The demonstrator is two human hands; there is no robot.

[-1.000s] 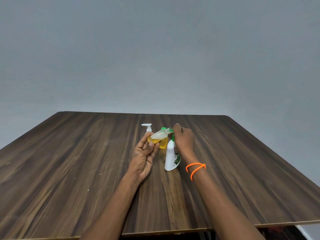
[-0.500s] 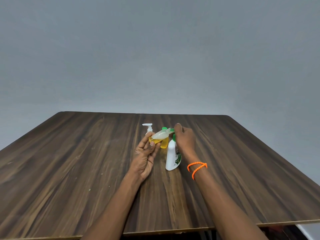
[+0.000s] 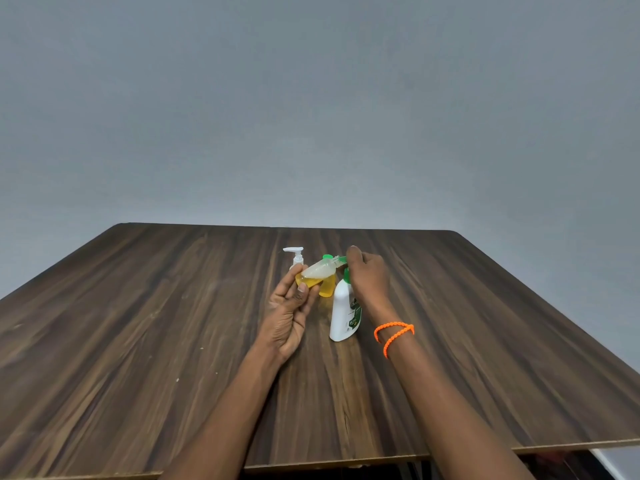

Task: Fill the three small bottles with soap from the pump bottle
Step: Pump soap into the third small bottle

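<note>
At mid-table, the left hand is gripping a tilted, part-filled small bottle while the right hand is pressing the pump bottle, fingers curled over its head; another yellow-filled bottle is standing behind, so filling seems unfinished.

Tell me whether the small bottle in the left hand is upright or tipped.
Tipped: the small bottle lies slanted in the left hand, yellow soap pooled at its lower end.

Barely any change. Left hand and its tilted small bottle have crept slightly toward 3 o'clock. Right hand, at the bottle's green cap, shifted the same way.
</note>
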